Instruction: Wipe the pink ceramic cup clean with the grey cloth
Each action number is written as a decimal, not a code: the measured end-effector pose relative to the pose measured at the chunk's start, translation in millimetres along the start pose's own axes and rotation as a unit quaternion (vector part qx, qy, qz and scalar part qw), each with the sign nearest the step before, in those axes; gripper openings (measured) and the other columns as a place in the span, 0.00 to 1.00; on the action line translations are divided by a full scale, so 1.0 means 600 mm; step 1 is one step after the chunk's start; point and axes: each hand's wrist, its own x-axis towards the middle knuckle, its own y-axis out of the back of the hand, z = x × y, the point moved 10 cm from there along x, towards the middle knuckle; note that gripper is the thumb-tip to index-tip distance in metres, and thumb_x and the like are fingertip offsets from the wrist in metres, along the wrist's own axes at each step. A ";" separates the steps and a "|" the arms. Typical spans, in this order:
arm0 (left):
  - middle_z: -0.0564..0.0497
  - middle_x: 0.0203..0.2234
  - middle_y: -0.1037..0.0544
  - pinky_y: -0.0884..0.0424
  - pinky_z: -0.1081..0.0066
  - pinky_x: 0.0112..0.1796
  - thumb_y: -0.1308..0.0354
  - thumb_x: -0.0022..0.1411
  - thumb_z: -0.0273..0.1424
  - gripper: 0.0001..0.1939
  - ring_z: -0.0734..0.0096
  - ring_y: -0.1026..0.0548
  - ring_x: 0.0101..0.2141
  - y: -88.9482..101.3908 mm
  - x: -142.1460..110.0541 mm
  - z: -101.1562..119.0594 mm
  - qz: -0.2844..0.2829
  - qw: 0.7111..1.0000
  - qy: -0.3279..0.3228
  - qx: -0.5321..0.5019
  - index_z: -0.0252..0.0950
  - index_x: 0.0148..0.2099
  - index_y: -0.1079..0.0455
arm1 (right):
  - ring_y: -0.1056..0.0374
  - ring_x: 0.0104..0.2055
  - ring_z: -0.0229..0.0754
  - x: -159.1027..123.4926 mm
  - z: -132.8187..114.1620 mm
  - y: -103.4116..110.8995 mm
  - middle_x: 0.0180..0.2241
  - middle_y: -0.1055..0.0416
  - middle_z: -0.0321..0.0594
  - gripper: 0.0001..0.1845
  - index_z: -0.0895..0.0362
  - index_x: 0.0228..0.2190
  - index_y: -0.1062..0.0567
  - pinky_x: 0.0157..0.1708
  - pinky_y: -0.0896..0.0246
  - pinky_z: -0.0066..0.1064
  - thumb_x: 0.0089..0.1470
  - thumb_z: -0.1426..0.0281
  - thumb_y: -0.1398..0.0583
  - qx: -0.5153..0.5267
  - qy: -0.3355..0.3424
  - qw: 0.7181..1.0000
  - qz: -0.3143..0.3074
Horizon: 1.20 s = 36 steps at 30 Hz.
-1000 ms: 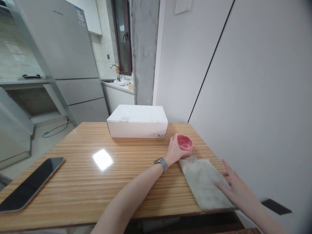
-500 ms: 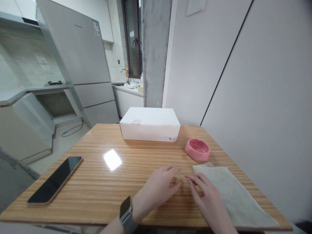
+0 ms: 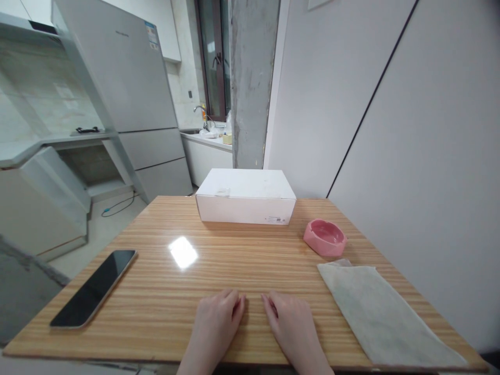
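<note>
On the near edge of the wooden table (image 3: 156,312), both hands lie palm down and flat, and neither one holds anything. Left hand (image 3: 216,323) has its fingers (image 3: 230,301) loosely together, slightly curled, tips resting on the bare wood. Right hand (image 3: 291,325) sits just beside it, a narrow strip of table between the two, its fingers (image 3: 273,303) also close together and pointing away from the body.

Nearest thing to the right fingertips is the pale grey cloth (image 3: 375,307), lying flat off to their right along the table's right side, near but apart from the hand. Past the cloth's far corner, beyond and to the right of those fingertips, sits the pink dish (image 3: 325,237), upright on the wood and just beside the cloth's far corner; whether they touch I cannot tell.

Straight ahead of both sets of fingertips, well apart from them, a closed white box (image 3: 246,200) stands at the far edge of the table. Between the box and the left fingers, a bright patch of reflected light (image 3: 183,252) shines on the surface.

Off to the left of the left fingers, well apart, a dark phone (image 3: 94,288) lies face up, angled across the grain, near the table's left edge. Beyond the table stands a grey fridge (image 3: 128,99).
</note>
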 end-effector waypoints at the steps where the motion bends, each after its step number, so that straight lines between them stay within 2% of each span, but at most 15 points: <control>1: 0.50 0.25 0.22 0.40 0.71 0.26 0.56 0.66 0.32 0.17 0.65 0.24 0.27 0.001 -0.001 -0.001 0.008 1.000 -0.001 -0.001 0.39 0.28 0.31 | 0.29 0.23 0.42 -0.001 0.001 0.000 0.21 0.27 0.36 0.17 0.53 0.24 0.31 0.23 0.54 0.30 0.62 0.69 0.52 0.007 -0.002 1.000 0.003; 8: 0.54 0.22 0.24 0.40 0.70 0.25 0.55 0.66 0.31 0.16 0.68 0.25 0.24 0.006 -0.007 -0.006 0.051 0.999 -0.006 -0.008 0.40 0.27 0.34 | 0.31 0.25 0.41 -0.012 0.006 -0.003 0.23 0.28 0.35 0.16 0.53 0.23 0.32 0.26 0.53 0.30 0.62 0.71 0.51 0.051 0.002 0.999 0.012; 36: 0.55 0.22 0.24 0.41 0.70 0.25 0.54 0.66 0.32 0.15 0.68 0.25 0.24 0.005 -0.008 -0.008 0.051 0.999 -0.005 -0.002 0.40 0.27 0.35 | 0.32 0.26 0.40 -0.015 0.008 -0.003 0.23 0.28 0.35 0.16 0.53 0.23 0.32 0.28 0.52 0.30 0.62 0.70 0.50 0.078 -0.003 0.997 0.017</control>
